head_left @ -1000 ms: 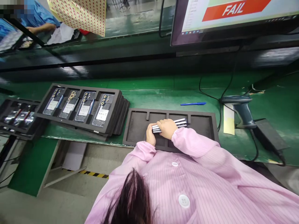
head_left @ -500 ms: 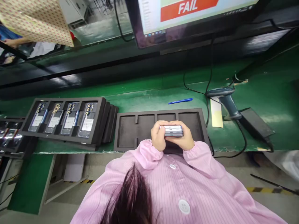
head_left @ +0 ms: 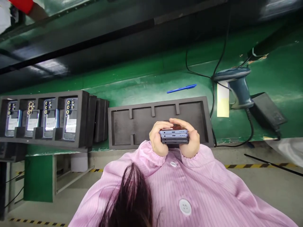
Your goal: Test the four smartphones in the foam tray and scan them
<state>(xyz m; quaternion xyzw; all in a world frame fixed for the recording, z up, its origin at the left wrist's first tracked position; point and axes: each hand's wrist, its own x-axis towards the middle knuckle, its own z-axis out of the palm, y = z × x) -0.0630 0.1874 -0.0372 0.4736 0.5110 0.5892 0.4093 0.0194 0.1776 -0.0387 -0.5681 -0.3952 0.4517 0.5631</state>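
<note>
Your stack of phones [head_left: 174, 136] was held up before your chest, over the near side of a tray [head_left: 120, 126]. Its short, port-bearing ends faced you, so the long axis ran away from you; how steeply it tilted, you could not tell. Your left hand [head_left: 158, 138] was curled closely around the stack's left side, and your right hand [head_left: 192, 142] gripped the right side, its fingers bent over the top. At least three edges showed: smooth, bluish-grey ones above a darker one.

The tray was matte black foam, rectangular, with three stubby dividers along its far wall. To your left, four phones [head_left: 71, 121] lay in a second tray [head_left: 81, 104], lens ends pointing away, their glossy backs bearing white labels and gold-ringed lenses. Beyond your tray, one slim blue pen [head_left: 181, 88] lay on the green table [head_left: 142, 85]; to the right was one plastic scanner [head_left: 241, 93].
</note>
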